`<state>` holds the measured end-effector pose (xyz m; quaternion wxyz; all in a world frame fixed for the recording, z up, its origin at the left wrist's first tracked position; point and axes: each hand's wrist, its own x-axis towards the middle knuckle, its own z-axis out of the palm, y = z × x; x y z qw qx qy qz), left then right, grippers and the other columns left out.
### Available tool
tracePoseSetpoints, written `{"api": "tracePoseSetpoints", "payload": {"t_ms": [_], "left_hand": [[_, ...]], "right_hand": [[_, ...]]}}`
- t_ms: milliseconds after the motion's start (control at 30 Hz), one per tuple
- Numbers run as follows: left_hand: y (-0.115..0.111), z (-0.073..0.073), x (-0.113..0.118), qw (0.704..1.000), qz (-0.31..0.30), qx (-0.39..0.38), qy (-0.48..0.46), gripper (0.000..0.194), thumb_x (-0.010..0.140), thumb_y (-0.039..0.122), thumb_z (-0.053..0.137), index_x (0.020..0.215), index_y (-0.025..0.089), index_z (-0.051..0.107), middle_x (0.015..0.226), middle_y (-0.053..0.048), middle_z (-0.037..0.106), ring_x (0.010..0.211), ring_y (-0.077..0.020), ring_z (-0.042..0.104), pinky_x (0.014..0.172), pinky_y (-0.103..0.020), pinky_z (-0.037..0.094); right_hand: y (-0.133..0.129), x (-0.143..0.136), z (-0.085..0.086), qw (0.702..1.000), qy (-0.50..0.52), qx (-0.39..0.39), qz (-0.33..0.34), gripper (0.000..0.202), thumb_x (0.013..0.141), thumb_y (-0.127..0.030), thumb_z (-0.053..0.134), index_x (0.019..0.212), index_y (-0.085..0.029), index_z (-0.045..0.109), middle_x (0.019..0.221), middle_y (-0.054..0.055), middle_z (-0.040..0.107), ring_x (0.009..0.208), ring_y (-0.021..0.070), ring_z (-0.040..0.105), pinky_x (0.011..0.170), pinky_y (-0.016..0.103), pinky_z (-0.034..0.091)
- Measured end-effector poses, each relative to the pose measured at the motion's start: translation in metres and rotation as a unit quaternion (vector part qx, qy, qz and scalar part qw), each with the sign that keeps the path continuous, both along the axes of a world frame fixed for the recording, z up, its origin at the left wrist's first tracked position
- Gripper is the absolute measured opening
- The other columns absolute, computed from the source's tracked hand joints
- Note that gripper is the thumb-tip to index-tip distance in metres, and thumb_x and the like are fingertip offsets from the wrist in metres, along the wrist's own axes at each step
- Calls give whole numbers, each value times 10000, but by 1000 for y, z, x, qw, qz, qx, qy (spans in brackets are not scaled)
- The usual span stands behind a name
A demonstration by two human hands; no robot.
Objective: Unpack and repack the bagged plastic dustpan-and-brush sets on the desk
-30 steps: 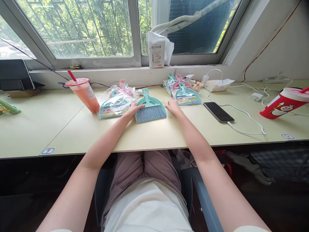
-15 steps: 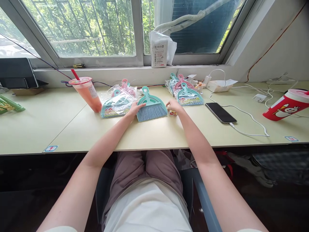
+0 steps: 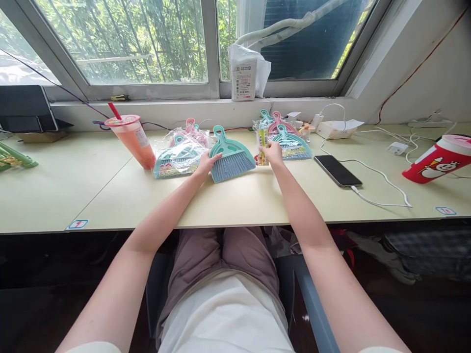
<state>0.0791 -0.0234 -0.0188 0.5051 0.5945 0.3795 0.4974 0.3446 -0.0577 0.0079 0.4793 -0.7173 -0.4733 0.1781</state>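
Note:
A teal brush and dustpan set (image 3: 231, 156) with grey-blue bristles is gripped at its left edge by my left hand (image 3: 209, 161). My right hand (image 3: 272, 152) pinches a small yellow and red printed card (image 3: 262, 147), held upright just right of the set. Left of my left hand lies a pile of teal and pink sets in clear plastic (image 3: 177, 158). Behind my right hand is another pile, with a teal set (image 3: 291, 143) in front and a pink one (image 3: 281, 124) behind it.
A pink drink cup (image 3: 133, 142) leans at the left. On the right are a black phone (image 3: 337, 170) on a white cable, a paper tray (image 3: 337, 129) and a red cup (image 3: 439, 159). A dark tablet (image 3: 25, 110) stands at the far left.
My right hand has lifted the printed card upright off the table and moved slightly right. The teal set in my left hand has tilted a little, its handle leaning further left.

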Motion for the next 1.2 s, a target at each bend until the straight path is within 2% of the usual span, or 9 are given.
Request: {"api": "tracePoseSetpoints", "payload": {"t_ms": [100, 200, 300, 400, 567, 700, 800, 967, 1200], "left_hand": [[0, 2, 3, 998, 25, 18, -54, 410, 764, 454, 782, 1054, 190, 663, 1099, -94, 718, 1155, -290, 657, 1067, -471, 485], [-2, 6, 5, 994, 47, 17, -97, 496, 790, 427, 793, 1197, 225, 594, 1233, -92, 674, 1225, -263, 623, 1088, -438, 484], [-5, 10, 5, 992, 57, -2, -114, 583, 806, 373, 801, 1299, 265, 509, 1282, -82, 642, 1228, -246, 621, 1067, -438, 510], [-8, 11, 5, 990, 54, -17, -125, 586, 830, 361, 785, 1316, 273, 470, 1293, -82, 631, 1224, -244, 625, 1041, -445, 533], [-13, 13, 8, 992, 33, -8, -121, 607, 825, 476, 774, 1308, 253, 480, 1335, -103, 622, 1267, -269, 608, 1053, -442, 528], [-16, 13, 11, 994, 15, 2, -109, 700, 785, 546, 789, 1344, 268, 472, 1328, -104, 639, 1258, -280, 619, 1068, -449, 514], [-14, 9, 12, 996, 6, 18, -92, 784, 730, 507, 840, 1373, 284, 452, 1281, -89, 656, 1240, -286, 629, 1078, -479, 500], [-7, -1, 12, 995, -8, 50, -81, 860, 638, 361, 886, 1369, 284, 439, 1260, -73, 654, 1242, -292, 618, 1096, -499, 478], [-13, 9, 11, 992, 10, 57, -114, 819, 644, 290, 851, 1356, 279, 448, 1294, -75, 637, 1252, -274, 609, 1086, -450, 489]], "right_hand": [[3, -4, 8, 973, 190, 123, -36, 148, 962, -270, 518, 899, -199, 632, 940, 35, 695, 820, 143, 648, 720, 258, 509], [3, -8, 17, 927, 338, 161, -17, 143, 956, -319, 537, 850, -228, 566, 826, -19, 622, 631, 84, 544, 502, 180, 399], [-5, -11, 27, 900, 392, 180, 62, 228, 902, -380, 642, 784, -231, 516, 691, -61, 515, 496, 56, 412, 396, 166, 285], [-14, -18, 34, 886, 398, 181, 157, 328, 812, -386, 762, 722, -218, 494, 628, -83, 476, 451, 32, 374, 377, 159, 256], [-19, -45, 23, 923, 299, 94, 225, 325, 704, -379, 861, 711, -184, 601, 633, -45, 599, 416, 23, 404, 373, 183, 247], [-15, -62, 6, 956, 203, 61, 205, 253, 733, -333, 826, 747, -173, 631, 636, -9, 657, 404, 54, 443, 407, 214, 303], [-12, -68, -4, 965, 173, 70, 186, 242, 767, -316, 782, 899, -188, 624, 655, -21, 670, 423, 77, 459, 455, 234, 382], [-9, -68, -15, 980, 125, 70, 140, 586, 784, -321, 747, 1299, -230, 483, 722, -48, 683, 484, 123, 506, 545, 272, 470], [-10, -67, -16, 976, 173, 114, 62, 807, 728, -326, 800, 1418, -297, 382, 984, -4, 686, 915, 161, 666, 775, 264, 562]]}}
